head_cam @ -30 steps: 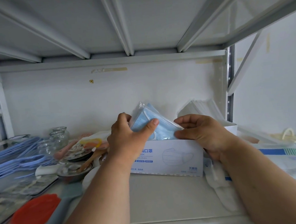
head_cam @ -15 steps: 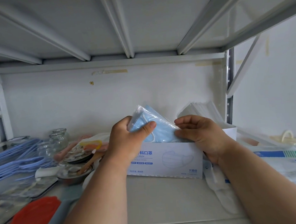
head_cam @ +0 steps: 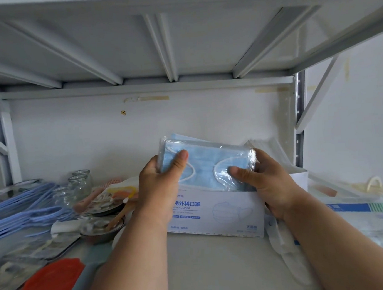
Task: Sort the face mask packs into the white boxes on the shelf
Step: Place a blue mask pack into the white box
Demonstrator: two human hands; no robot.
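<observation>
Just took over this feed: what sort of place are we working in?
Probably a supply or storage shelf, perhaps clinic stock. A white metal shelf holds a surgical mask box, glass jars and steel dishes.

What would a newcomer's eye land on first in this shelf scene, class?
First, the clear plastic pack of light blue face masks at the centre, gripped at its ends by the left hand and right hand. Its lower edge sits at the open top of the white cardboard mask box with blue print. Next, the bright red round lid at the lower left.
</observation>
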